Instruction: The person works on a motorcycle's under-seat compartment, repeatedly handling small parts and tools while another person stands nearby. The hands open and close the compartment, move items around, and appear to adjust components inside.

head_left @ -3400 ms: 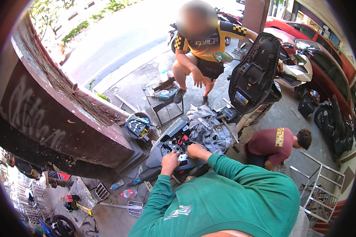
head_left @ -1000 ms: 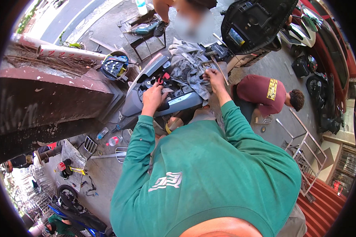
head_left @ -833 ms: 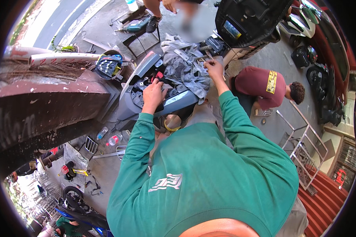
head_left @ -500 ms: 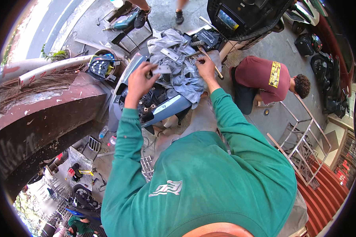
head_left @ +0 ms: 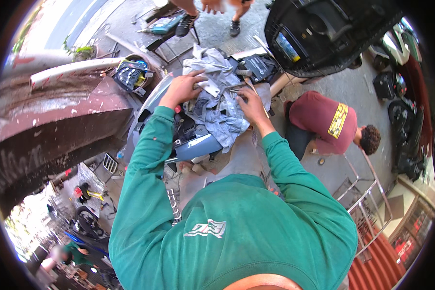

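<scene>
My left hand (head_left: 182,91) hovers over the far left of an opened scooter body (head_left: 198,149), fingers spread. Just past its fingertips a pale metal plate (head_left: 210,87) lies on crumpled grey cloths (head_left: 212,121). Over the right side of the cloths is my right hand (head_left: 252,107), fingers bent and thumb apart, beside small metal pieces (head_left: 234,90) too small to name. A hammer (head_left: 249,81) with a wooden handle rests there, its handle partly behind my right hand. Wiring and dark parts (head_left: 184,126) show below my left wrist.
A black box (head_left: 258,66) stands beyond the cloths, near a large black open shell (head_left: 319,38). At right a person in maroon (head_left: 324,118) crouches by a metal frame (head_left: 367,208). A bin (head_left: 133,75) and brown wall (head_left: 58,125) stand left. Another person's legs (head_left: 186,21) show at the back.
The plate that was in my left hand is out of its grip, and those fingers have spread. My right hand has moved lower over the cloths, and its pinch has loosened. The view has shifted.
</scene>
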A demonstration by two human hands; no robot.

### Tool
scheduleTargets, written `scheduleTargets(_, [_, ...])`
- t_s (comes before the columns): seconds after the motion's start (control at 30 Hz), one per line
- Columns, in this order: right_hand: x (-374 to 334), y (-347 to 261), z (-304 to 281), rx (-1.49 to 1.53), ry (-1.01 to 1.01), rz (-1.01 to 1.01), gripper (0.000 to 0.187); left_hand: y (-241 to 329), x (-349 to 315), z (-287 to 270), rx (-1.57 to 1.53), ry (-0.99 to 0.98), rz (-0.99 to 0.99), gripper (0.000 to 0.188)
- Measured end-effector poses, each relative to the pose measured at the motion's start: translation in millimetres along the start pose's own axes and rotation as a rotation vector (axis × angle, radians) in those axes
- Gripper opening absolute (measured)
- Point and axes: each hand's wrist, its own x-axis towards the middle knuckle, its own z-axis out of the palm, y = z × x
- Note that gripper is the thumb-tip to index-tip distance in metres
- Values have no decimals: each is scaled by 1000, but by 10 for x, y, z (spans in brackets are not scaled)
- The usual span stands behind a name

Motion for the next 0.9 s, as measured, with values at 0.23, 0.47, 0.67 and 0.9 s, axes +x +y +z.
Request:
scheduleTargets(0.23, [-219, -803, -155, -338, 65, -182, 32, 796, -1718, 165, -400, 574, 72, 24])
scheduleTargets(0.47, [-1821, -2379, 1176, 403, -1064, 68, 38, 1356, -3665, 997, -1161, 1201, -960, 46])
scheduleTargets(0.67, [-2477, -2973, 2168, 190, -1555, 39, 54, 1622, -4535, 1521, -1481, 1818, -1042, 35])
scheduleTargets(0.9, [-3422, -3992, 3575, 246, -1745, -224, 78, 1316, -6437, 1796, -1709, 1958, -738, 50])
